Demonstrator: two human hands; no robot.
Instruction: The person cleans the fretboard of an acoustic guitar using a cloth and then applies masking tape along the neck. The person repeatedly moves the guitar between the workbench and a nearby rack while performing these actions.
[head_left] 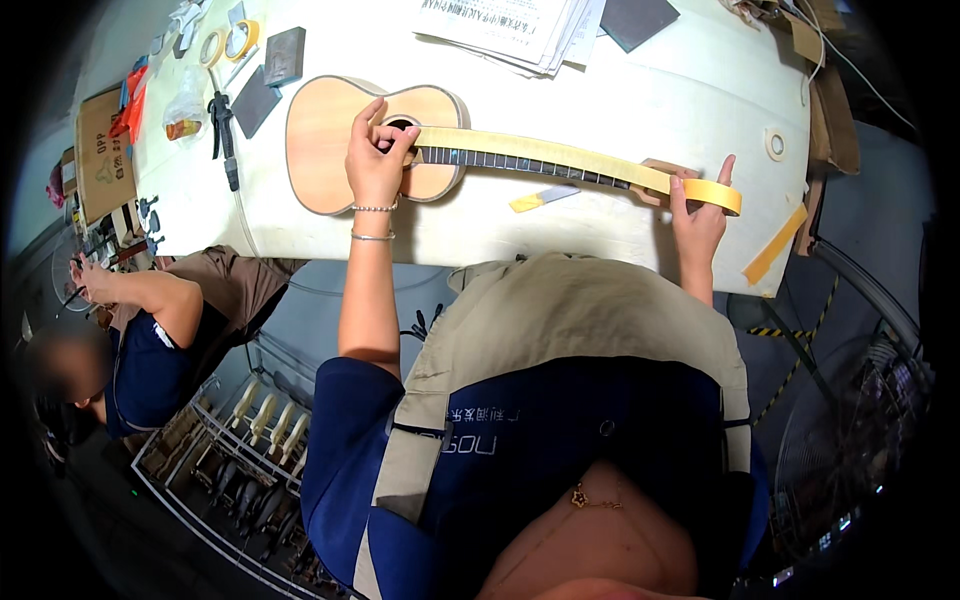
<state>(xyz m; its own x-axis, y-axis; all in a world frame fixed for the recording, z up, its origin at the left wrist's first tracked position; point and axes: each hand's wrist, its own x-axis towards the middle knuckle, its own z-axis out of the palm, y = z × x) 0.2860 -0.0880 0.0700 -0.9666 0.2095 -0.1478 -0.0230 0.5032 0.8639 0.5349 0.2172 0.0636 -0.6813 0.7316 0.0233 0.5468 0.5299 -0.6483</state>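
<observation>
I see a small guitar [330, 150] lying flat on the white bench [560, 225], its body to my left and its neck [530, 160] running to the right. A strip of yellow tape [540, 150] is stretched along the far edge of the neck. My left hand [375, 160] presses the strip end down beside the sound hole, fingers bent together on it. My right hand [697, 215] is closed around the tape roll [722, 193] just past the head of the guitar, keeping the strip tight.

I think the risk is at the left: if the fingers lift while the roll pulls, the strip can come off or go crooked over the dark fingerboard. A hard pull can also slide the guitar, because nothing clamps it. A loose tape piece [543, 198] lies near the neck on the bench.
</observation>
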